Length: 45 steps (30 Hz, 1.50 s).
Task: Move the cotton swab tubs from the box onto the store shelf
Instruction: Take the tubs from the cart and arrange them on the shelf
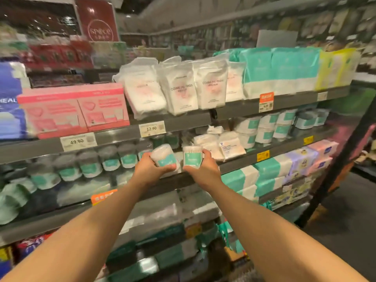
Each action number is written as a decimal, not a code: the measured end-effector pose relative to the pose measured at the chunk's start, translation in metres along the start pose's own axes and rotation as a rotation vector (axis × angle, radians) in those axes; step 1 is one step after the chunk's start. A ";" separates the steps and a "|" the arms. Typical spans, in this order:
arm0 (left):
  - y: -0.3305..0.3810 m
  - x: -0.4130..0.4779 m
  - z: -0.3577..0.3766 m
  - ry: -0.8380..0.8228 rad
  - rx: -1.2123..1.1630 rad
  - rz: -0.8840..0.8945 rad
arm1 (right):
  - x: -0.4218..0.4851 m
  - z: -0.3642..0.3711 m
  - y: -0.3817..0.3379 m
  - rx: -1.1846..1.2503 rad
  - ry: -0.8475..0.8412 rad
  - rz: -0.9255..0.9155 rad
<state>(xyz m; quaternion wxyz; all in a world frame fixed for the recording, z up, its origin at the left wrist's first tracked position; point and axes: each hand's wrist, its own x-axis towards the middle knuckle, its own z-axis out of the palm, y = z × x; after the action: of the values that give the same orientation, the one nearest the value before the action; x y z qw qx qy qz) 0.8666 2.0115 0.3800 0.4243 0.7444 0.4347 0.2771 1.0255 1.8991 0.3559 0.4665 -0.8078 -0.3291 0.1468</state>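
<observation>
We see each hand gripping one tub at the shelf edge: left hand curled round a tilted tub, right hand round an upright tub; neither is placed yet (the box lies out of view), while shelved tubs suggest partial progress

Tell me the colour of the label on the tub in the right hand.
Teal green: the label of the tub in the right hand; head view.

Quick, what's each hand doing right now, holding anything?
Left hand: grips a tilted cotton swab tub.
Right hand: grips an upright cotton swab tub.
</observation>
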 end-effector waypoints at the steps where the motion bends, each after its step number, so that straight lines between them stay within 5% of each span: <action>1: -0.006 0.008 -0.003 0.036 0.002 -0.016 | 0.011 0.009 -0.003 -0.021 -0.021 -0.029; 25: -0.062 0.067 -0.015 -0.025 0.248 -0.043 | 0.081 0.066 -0.009 -0.394 -0.253 -0.062; 34: -0.062 0.063 -0.024 0.047 0.516 0.336 | 0.095 0.063 -0.008 -0.456 -0.260 -0.003; 39: -0.046 0.070 -0.017 0.075 0.764 0.387 | 0.100 0.062 0.000 -0.484 -0.278 0.020; 45: -0.035 0.082 -0.005 0.085 0.767 0.404 | 0.106 0.064 0.001 -0.463 -0.235 0.037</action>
<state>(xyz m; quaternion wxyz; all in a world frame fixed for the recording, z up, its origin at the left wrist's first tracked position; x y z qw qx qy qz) 0.8865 2.0946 0.3558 0.0358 0.9062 0.3690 0.2035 1.0694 2.0113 0.3289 0.2248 -0.8762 -0.3914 0.1688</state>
